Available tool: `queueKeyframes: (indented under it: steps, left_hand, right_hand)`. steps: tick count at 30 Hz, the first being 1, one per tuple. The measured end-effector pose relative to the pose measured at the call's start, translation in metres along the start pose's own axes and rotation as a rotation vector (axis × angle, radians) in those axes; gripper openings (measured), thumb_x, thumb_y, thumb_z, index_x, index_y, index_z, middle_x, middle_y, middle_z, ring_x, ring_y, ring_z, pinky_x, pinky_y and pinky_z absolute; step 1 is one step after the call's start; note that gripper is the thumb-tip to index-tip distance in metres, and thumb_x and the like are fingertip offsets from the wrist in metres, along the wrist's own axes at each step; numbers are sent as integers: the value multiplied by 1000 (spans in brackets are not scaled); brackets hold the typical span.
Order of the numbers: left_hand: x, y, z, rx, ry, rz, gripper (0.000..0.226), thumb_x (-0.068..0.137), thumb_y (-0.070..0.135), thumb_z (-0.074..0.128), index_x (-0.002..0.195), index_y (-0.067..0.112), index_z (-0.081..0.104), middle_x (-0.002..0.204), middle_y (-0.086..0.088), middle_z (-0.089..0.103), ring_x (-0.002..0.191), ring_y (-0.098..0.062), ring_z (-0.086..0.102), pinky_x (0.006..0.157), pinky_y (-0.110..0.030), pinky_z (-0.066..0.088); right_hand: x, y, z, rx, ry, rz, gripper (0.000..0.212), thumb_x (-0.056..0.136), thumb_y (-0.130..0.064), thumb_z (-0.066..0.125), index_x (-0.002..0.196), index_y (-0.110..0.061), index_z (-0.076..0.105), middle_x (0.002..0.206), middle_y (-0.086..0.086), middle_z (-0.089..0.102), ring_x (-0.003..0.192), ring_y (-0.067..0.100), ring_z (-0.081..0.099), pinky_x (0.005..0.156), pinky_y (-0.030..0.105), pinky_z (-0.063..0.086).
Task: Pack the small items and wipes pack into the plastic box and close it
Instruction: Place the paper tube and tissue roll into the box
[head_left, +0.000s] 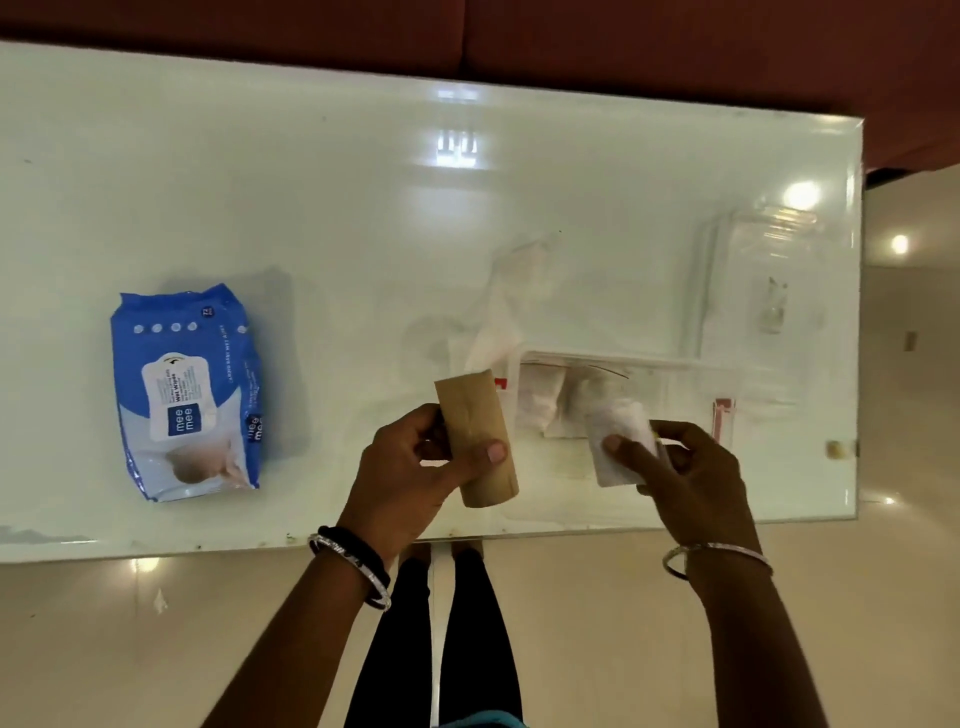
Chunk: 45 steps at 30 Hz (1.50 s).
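Head, left grip (410, 467) round cardboard tube (475, 415), right grip (691, 478) pinching packet (623, 422)

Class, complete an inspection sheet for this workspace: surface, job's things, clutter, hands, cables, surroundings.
Surface: glossy white table, reflecting lights.
Job's things: blue wipes pack lying flat at left; clear plastic box open, white items inside; clear lid lying apart at right.
Clutter: crumpled clear bag behind the box.
Hands: left hand grips cardboard tube; right hand pinches white packet over the box.
Cables: nothing seen.
Surroundings: pale tiled floor; reddish-brown furniture beyond the table.
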<state>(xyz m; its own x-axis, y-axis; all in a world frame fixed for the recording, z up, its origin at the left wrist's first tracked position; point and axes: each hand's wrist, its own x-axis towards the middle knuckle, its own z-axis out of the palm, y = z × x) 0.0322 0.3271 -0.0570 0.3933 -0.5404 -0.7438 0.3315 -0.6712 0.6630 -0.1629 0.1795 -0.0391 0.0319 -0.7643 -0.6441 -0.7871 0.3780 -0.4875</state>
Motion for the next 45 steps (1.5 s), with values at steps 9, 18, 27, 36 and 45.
queueKeyframes:
  steps: [9, 18, 27, 36, 45]
  left_hand:
    - [1, 0, 6, -16, -72, -71, 58, 56, 51, 80, 107, 26, 69, 100, 1, 72, 86, -16, 74, 83, -44, 59]
    - [2, 0, 11, -35, -57, -74, 69, 53, 48, 79, 114, 19, 66, 99, -2, 67, 84, -20, 74, 75, -44, 62]
    - [4, -2, 11, -20, -43, -67, 70, 52, 51, 79, 113, 20, 65, 97, 2, 68, 84, -20, 74, 75, -43, 62]
    - [5, -2, 13, 5, -40, -61, 74, 51, 52, 79, 115, 17, 64, 98, -1, 67, 87, -24, 73, 77, -47, 61]
    - [4, -3, 16, 39, -14, -43, 73, 51, 55, 79, 114, 20, 65, 95, 3, 68, 84, -21, 73, 76, -47, 61]
  right_hand:
    - [5, -1, 55, -315, -110, 19, 49, 62, -47, 85, 94, -17, 62, 90, 0, 65, 91, 24, 63, 77, 33, 49]
    - [13, -6, 66, -355, -146, 27, 53, 60, -46, 86, 91, -12, 60, 76, -5, 55, 76, 18, 54, 65, 27, 35]
    - [5, -2, 53, -354, -39, 26, 49, 60, -53, 83, 85, -21, 56, 78, -7, 57, 68, 14, 51, 56, 26, 31]
    - [12, -1, 70, -351, -147, 52, 57, 67, -49, 83, 108, -16, 63, 109, 5, 68, 105, 25, 62, 74, 26, 37]
    - [11, 2, 81, -368, -125, 50, 63, 62, -48, 87, 101, -6, 60, 99, 11, 69, 99, 29, 63, 69, 28, 37]
